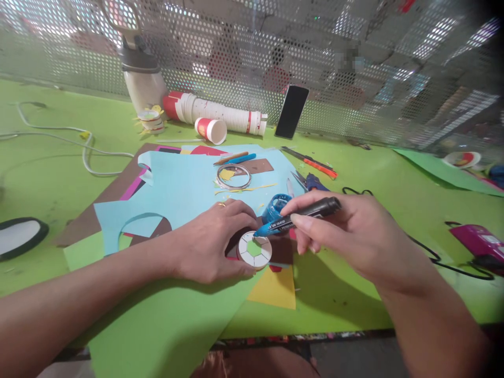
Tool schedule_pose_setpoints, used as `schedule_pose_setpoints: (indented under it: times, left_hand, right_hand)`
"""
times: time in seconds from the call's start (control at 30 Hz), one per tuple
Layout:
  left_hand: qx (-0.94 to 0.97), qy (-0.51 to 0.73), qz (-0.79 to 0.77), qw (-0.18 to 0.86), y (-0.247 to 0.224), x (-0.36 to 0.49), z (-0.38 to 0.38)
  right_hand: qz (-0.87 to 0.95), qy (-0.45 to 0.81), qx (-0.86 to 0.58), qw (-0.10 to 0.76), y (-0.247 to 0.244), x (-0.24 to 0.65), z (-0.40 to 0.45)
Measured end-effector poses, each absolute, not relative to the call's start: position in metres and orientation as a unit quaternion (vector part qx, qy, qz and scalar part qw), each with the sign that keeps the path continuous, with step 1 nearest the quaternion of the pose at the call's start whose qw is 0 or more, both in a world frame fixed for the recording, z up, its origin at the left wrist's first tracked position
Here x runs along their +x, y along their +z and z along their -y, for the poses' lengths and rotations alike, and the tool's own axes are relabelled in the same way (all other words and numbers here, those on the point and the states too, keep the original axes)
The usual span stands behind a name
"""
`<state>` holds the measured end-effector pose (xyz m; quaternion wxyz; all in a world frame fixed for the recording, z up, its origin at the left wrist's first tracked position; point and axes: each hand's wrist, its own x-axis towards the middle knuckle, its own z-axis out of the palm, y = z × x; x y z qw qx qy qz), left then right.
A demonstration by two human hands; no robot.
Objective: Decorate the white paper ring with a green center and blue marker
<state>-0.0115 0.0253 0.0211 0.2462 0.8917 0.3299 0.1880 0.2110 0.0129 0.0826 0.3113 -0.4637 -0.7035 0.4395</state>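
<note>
My left hand [212, 241] curls its fingers and thumb around the edge of a small white disc [260, 260]. On the disc's face is a green hexagon with black lines running out to the rim. A permanent marker [311, 212], black with a blue front part, is pinched in my right hand [346, 231]. Its tip meets the disc near the upper edge of the hexagon. Just behind the disc stands a blue, round, open-topped thing [270, 210], partly covered by the marker and my fingers. Brown and yellow paper [277, 291] lies beneath.
Light blue paper [185, 178] bears a silvery ring [233, 177] and pens. Scissors [311, 181] and an orange cutter [321, 168] lie right. Behind are stacked paper cups [224, 113], a phone [292, 111] and a perforated metal screen [244, 47]. A magenta device [478, 244] trails black cable.
</note>
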Motion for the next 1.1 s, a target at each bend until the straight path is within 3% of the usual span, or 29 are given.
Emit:
schedule_pose_setpoints:
  times: [1.1]
  left_hand:
    - [0.883,0.176,-0.354,0.253,0.0219,-0.0077,-0.0258]
  right_hand:
    - [0.714,0.431,-0.473,0.283,0.0736,0.2112,-0.0130]
